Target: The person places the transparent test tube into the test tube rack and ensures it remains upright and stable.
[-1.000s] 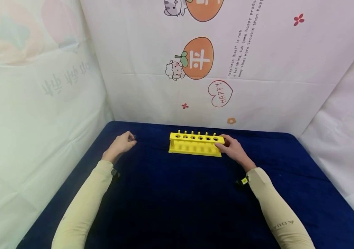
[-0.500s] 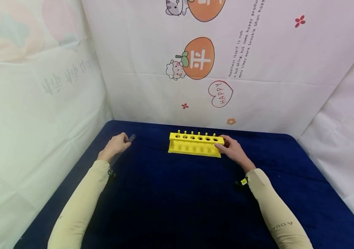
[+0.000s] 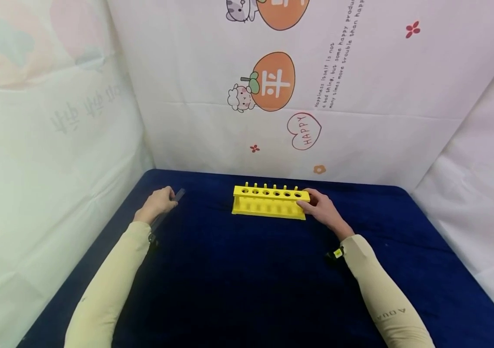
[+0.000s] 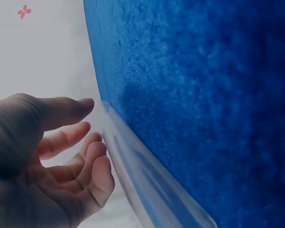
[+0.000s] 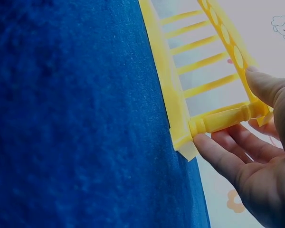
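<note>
A clear test tube (image 4: pixel 152 175) lies on the blue cloth at the left, its far end showing past the fingers in the head view. Close beside it is my left hand (image 3: pixel 158 203), thumb and fingers spread apart, the fingertips right at the tube's side in the left wrist view. At the back middle stands a yellow test tube rack (image 3: pixel 268 209), upright, with a row of holes along the top and pegs behind. My right hand (image 3: pixel 322 209) grips its right end, the thumb on the top plate and the fingers at the end post (image 5: pixel 223 118).
A dark blue cloth (image 3: pixel 238 280) covers the table and stretches in front of the rack. White printed curtains (image 3: pixel 194 135) close off the back and both sides. The rack stands near the table's back edge.
My left hand has drawn back slightly to the left, its fingers coming away from the tube's end, and more of the tube now shows. The right hand and rack keep their place.
</note>
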`<state>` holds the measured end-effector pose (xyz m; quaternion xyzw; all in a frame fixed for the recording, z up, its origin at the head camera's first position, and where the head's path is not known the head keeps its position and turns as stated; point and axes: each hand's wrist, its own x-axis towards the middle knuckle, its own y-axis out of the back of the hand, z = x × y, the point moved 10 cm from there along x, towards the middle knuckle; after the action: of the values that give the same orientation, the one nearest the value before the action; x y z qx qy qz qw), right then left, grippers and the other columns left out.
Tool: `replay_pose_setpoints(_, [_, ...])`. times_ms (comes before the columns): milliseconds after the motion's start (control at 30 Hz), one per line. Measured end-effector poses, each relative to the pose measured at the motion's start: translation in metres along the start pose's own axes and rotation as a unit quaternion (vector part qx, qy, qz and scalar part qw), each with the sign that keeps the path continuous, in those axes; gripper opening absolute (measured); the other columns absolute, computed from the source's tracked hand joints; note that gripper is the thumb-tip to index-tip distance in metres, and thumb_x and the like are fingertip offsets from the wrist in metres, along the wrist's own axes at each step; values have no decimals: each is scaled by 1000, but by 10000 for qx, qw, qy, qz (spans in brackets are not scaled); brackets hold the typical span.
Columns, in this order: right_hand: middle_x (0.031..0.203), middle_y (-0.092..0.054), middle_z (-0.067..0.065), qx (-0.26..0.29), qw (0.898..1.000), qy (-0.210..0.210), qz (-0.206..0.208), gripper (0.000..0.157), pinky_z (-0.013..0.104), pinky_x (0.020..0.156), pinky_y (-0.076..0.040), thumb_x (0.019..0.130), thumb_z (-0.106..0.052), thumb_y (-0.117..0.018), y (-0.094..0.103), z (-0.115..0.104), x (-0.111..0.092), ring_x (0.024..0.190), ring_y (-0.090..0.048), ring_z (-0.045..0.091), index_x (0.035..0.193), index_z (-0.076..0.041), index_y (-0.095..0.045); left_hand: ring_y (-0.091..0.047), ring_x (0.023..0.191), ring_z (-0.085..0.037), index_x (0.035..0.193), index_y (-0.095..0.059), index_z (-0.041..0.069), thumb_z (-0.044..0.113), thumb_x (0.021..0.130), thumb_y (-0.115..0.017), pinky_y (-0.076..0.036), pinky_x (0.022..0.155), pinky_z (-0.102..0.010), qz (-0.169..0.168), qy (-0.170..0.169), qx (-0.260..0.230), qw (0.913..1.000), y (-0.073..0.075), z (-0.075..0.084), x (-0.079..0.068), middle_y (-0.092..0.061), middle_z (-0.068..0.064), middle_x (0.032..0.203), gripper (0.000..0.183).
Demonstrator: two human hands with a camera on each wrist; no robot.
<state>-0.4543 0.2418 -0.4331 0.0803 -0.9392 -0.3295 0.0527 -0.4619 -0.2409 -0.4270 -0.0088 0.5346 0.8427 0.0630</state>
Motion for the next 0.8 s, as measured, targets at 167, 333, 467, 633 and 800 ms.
replay_pose_setpoints(167, [122, -61, 19, -16, 10000, 1, -11, 73, 42, 84, -57, 92, -52, -62, 0, 0, 0, 100, -61, 27, 148, -11, -39, -58, 91, -33, 115, -53, 3, 23, 97, -59, -47, 74, -48, -46, 134, 86, 9999, -2, -6, -2, -59, -21, 111, 27])
replay_pose_setpoints(333, [120, -62, 18, -91, 9999, 38, 37, 72, 38, 82, -57, 92, -52, -62, 0, 2, 1, 98, -61, 25, 148, -11, -40, -58, 93, -34, 115, -54, 3, 25, 97, -58, -48, 75, -51, -161, 283, 98, 9994, -5, -9, -4, -59, -21, 111, 28])
replay_pose_setpoints(467, [120, -61, 18, -108, 9999, 12, 52, 74, 36, 81, -57, 92, -52, -62, 0, 4, 1, 98, -61, 25, 148, -10, -39, -59, 95, -35, 116, -54, 3, 26, 98, -57, -48, 75, -52, -254, 365, 82, 9990, -8, -11, -4, -59, -21, 113, 29])
replay_pose_setpoints(633, [122, -61, 18, -68, 10000, -31, 4, 73, 41, 84, -57, 92, -52, -62, 0, 3, 0, 101, -61, 27, 148, -12, -39, -60, 97, -34, 121, -54, 2, 28, 99, -58, -50, 77, -52, -421, 378, 91, 9984, -14, -12, -4, -58, -21, 118, 34])
replay_pose_setpoints(800, [122, -61, 19, -103, 9999, -29, 28, 74, 41, 84, -57, 92, -53, -62, 0, 1, 0, 101, -61, 28, 148, -11, -39, -61, 83, -28, 114, -57, 3, 27, 98, -59, -49, 67, -44, -454, 411, 79, 9981, -13, -12, -3, -61, -18, 108, 30])
